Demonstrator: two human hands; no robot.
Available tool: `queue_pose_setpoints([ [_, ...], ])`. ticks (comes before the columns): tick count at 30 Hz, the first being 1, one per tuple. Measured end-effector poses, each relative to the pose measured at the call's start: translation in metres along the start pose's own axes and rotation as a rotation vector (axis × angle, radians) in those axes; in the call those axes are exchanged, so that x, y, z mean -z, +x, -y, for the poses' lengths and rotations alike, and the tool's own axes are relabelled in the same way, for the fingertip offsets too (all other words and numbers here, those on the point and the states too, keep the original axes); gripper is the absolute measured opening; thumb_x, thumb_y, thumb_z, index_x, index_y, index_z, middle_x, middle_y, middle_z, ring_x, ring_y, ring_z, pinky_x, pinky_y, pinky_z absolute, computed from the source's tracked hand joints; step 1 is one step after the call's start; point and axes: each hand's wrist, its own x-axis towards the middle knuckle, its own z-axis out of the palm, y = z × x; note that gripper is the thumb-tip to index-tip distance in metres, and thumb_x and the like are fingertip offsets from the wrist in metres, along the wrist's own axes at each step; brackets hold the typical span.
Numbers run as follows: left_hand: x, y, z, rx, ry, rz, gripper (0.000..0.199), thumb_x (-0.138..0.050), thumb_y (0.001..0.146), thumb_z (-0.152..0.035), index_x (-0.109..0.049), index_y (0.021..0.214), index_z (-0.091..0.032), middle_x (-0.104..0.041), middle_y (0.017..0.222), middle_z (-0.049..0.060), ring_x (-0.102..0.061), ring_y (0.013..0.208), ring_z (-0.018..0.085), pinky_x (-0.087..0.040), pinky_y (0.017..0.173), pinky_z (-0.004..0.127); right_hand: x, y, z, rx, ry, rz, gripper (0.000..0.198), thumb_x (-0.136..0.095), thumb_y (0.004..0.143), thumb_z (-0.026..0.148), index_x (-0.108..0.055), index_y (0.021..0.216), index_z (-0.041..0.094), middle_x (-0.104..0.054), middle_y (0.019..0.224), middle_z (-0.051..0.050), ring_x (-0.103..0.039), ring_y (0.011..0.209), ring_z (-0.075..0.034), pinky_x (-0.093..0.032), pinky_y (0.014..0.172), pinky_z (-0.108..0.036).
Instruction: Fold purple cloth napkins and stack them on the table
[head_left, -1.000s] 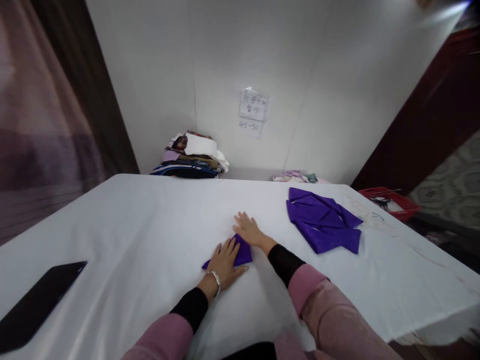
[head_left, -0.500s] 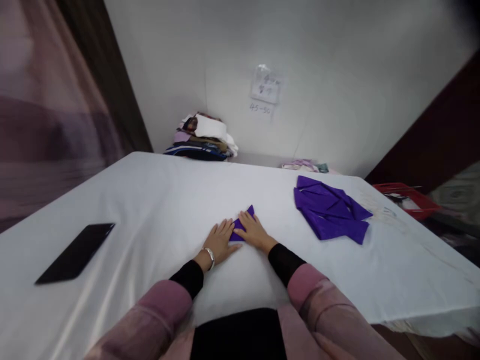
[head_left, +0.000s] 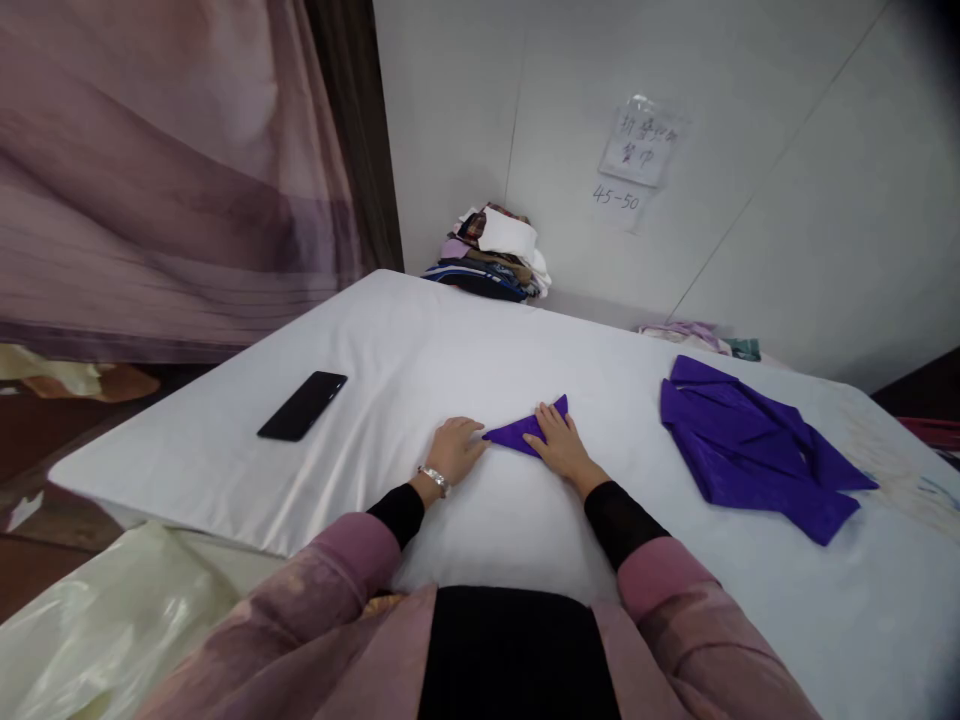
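A small purple cloth (head_left: 514,433), folded into a narrow triangle, lies flat on the white-covered table (head_left: 420,350). My right hand (head_left: 561,445) rests on its right part, fingers stretched out and the thumb spread to the left. At the cloth's left point is my left hand (head_left: 454,452), with a bracelet (head_left: 435,481) at its wrist. Its thumb and bent forefinger are apart beside that tip; whether they touch it is hard to tell. Farther right lies a loose pile of purple cloths (head_left: 750,445).
A black phone-like slab (head_left: 303,406) lies on the left of the table. Folded clothes (head_left: 495,250) are stacked at the back by the wall, with more fabric (head_left: 690,335) to their right. A handwritten sign (head_left: 639,145) hangs above. Pale plastic sheeting (head_left: 120,620) is at lower left.
My left hand has slid off the cloth to its left tip, uncovering the triangle's left part. My right hand stays on the cloth. The view has turned left and down.
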Motion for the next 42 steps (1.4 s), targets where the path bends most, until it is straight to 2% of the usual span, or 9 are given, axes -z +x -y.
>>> queue_pose_setpoints([
  [4, -0.007, 0.012, -0.015, 0.068, -0.068, 0.004, 0.019, -0.059, 0.077, -0.036, -0.066, 0.089, -0.024, -0.062, 0.106, 0.004, -0.050, 0.107, 0.024, -0.038, 0.092, 0.042, 0.000, 0.000, 0.001, 0.003, -0.016, -0.003, 0.076, -0.019, 0.086, 0.065, -0.020, 0.144, 0.016, -0.015, 0.151, -0.006, -0.007, 0.138, -0.021, -0.004, 0.109, -0.040],
  [9, -0.011, 0.015, -0.013, 0.110, -0.129, 0.002, 0.013, -0.059, 0.076, -0.034, -0.063, 0.076, -0.022, -0.060, 0.111, 0.004, -0.045, 0.115, 0.024, -0.034, 0.096, 0.044, 0.000, 0.001, 0.001, 0.013, -0.016, -0.010, 0.075, -0.020, 0.087, 0.064, -0.021, 0.143, 0.015, -0.017, 0.150, -0.007, -0.009, 0.138, -0.021, -0.005, 0.110, -0.040],
  [14, -0.010, 0.013, -0.004, -0.004, -0.088, 0.078, 0.017, -0.052, 0.080, -0.033, -0.062, 0.072, -0.022, -0.059, 0.119, 0.003, -0.032, 0.130, 0.026, -0.024, 0.105, 0.047, 0.003, 0.000, 0.002, 0.043, 0.000, -0.016, 0.071, -0.024, 0.088, 0.062, -0.024, 0.143, 0.016, -0.020, 0.149, -0.007, -0.011, 0.138, -0.022, -0.007, 0.110, -0.042],
  [18, -0.011, 0.012, 0.003, -0.054, 0.002, 0.101, 0.025, -0.041, 0.085, -0.032, -0.063, 0.078, -0.023, -0.058, 0.122, 0.003, -0.031, 0.131, 0.026, -0.021, 0.106, 0.050, 0.009, -0.002, 0.004, 0.081, 0.031, -0.021, 0.071, -0.028, 0.087, 0.062, -0.025, 0.142, 0.016, -0.022, 0.149, -0.009, -0.013, 0.138, -0.023, -0.008, 0.109, -0.043],
  [24, -0.014, 0.015, 0.004, -0.143, 0.219, 0.033, 0.033, -0.033, 0.086, -0.027, -0.066, 0.089, -0.021, -0.061, 0.119, 0.006, -0.036, 0.128, 0.027, -0.026, 0.103, 0.049, 0.016, -0.001, 0.006, 0.104, 0.067, -0.040, 0.073, -0.029, 0.087, 0.063, -0.024, 0.142, 0.016, -0.023, 0.148, -0.010, -0.013, 0.137, -0.023, -0.009, 0.110, -0.044],
  [28, -0.012, 0.016, 0.001, -0.252, 0.375, 0.011, 0.035, -0.033, 0.080, -0.016, -0.067, 0.090, -0.018, -0.063, 0.115, 0.010, -0.037, 0.128, 0.028, -0.026, 0.103, 0.050, 0.018, -0.001, 0.006, 0.110, 0.098, -0.050, 0.074, -0.029, 0.086, 0.064, -0.025, 0.141, 0.015, -0.023, 0.148, -0.010, -0.014, 0.137, -0.024, -0.009, 0.110, -0.046],
  [36, -0.020, 0.036, 0.041, -0.535, 0.267, 0.046, 0.031, -0.038, 0.079, -0.027, -0.067, 0.088, -0.023, -0.066, 0.112, 0.005, -0.045, 0.123, 0.025, -0.040, 0.099, 0.041, 0.018, -0.001, 0.006, 0.137, 0.114, -0.084, 0.076, -0.027, 0.085, 0.067, -0.026, 0.140, 0.015, -0.024, 0.148, -0.011, -0.015, 0.137, -0.023, -0.009, 0.110, -0.047],
  [39, -0.018, 0.040, 0.052, -0.543, 0.235, 0.075, 0.030, -0.038, 0.079, -0.031, -0.067, 0.087, -0.025, -0.066, 0.112, 0.004, -0.049, 0.120, 0.024, -0.045, 0.095, 0.039, 0.017, 0.000, 0.006, 0.143, 0.120, -0.088, 0.076, -0.027, 0.085, 0.067, -0.027, 0.140, 0.015, -0.025, 0.148, -0.011, -0.015, 0.137, -0.023, -0.009, 0.110, -0.047],
  [42, -0.008, 0.042, 0.047, -0.463, 0.273, 0.138, 0.029, -0.039, 0.078, -0.030, -0.067, 0.082, -0.025, -0.064, 0.115, 0.004, -0.049, 0.120, 0.026, -0.045, 0.092, 0.042, 0.017, 0.000, 0.006, 0.148, 0.117, -0.094, 0.075, -0.028, 0.085, 0.066, -0.027, 0.140, 0.015, -0.026, 0.147, -0.011, -0.016, 0.137, -0.023, -0.010, 0.110, -0.047],
])
